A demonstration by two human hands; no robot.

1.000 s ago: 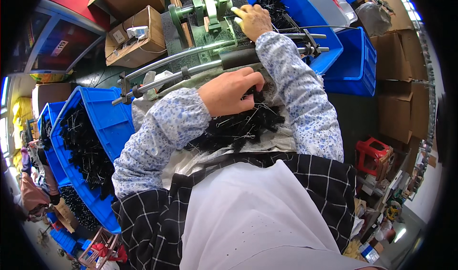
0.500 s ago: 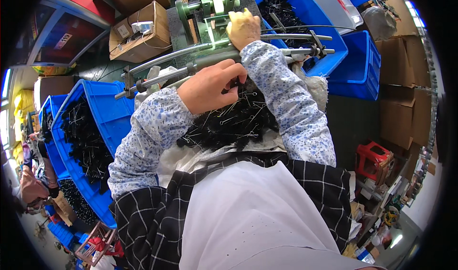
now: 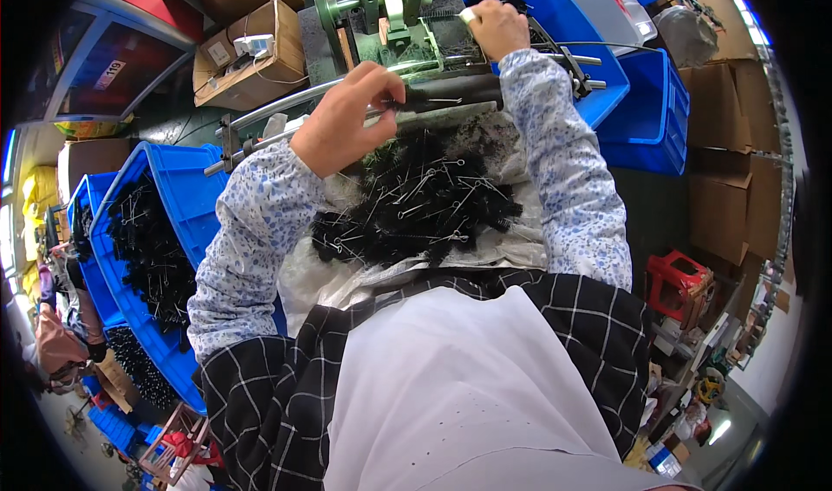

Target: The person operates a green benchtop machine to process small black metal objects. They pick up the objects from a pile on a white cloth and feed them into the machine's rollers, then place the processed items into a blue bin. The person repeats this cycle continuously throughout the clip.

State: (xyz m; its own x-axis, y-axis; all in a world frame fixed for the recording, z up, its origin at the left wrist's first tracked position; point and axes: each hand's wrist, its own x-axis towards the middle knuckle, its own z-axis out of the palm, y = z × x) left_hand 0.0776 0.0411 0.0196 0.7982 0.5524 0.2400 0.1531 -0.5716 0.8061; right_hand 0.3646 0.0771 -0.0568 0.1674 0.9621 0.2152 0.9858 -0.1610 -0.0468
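Note:
Small black wire brushes with looped metal ends lie in a heap on whitish sacking over my lap. My left hand is above the heap's far left side, fingers closed on a wire brush; its bare wire points right. Farther off, my right hand is closed beside a green machine with a pale wheel. From its thumb and fingertips a thin, dark, bristly brush reaches left toward the machine. Light-coloured tape wraps one digit of that hand.
Metal rails cross in front of the machine. A blue bin of brushes stands left, another blue bin at far right, beside a further blue bin. A cardboard box holds a white device. A red stool stands right.
My right hand has moved right, away from the machine's wheel, with a bristly brush now showing at its fingers. My left hand has shifted left and away from me, lifting a brush off the heap.

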